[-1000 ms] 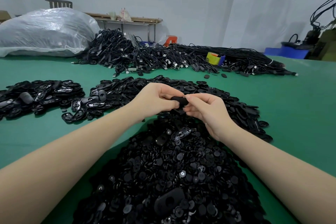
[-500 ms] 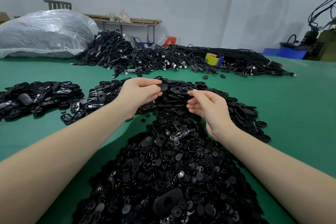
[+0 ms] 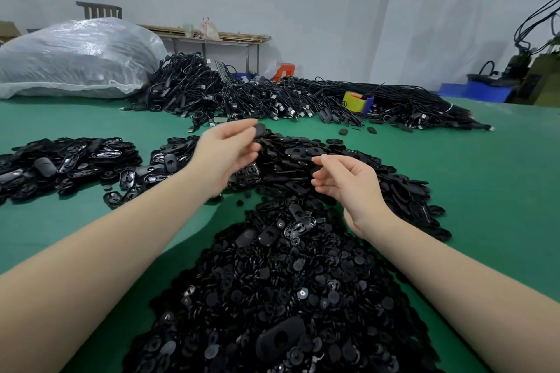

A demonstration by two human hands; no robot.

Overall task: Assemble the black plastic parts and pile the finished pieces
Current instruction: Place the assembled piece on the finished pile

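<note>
**A:** Where is the piece being worked on?

**B:** A small black oval part (image 3: 260,129) sits at the fingertips of the left hand (image 3: 225,154), raised above the far heap of flat black oval shells (image 3: 348,166). The thumb and forefinger pinch it by its near edge, so that grip is narrow and holding the part.

**A:** And the other hand?

**B:** The right hand (image 3: 351,188) hovers apart from the left, over the same heap, palm turned inward. Its fingers are loosely curled. I see nothing clearly between them; the view is slightly blurred there, so I read that grip as slack and holding nothing.

**A:** What lies under the arms?

**B:** A big mound of small round black pieces (image 3: 272,297) nearest the camera, with a few larger oval shells lying on top, one (image 3: 280,339) close to the bottom edge. It runs on into the heap of shells beyond.

**A:** And to the side?

**B:** On the left of the green table (image 3: 485,191) lies a separate spread of black oval parts (image 3: 66,160), some glossy. Farther back is a long tangle of black cables (image 3: 272,100) with a yellow and blue object (image 3: 357,101) in it, and a large clear plastic bag (image 3: 75,60) at the far left.
</note>
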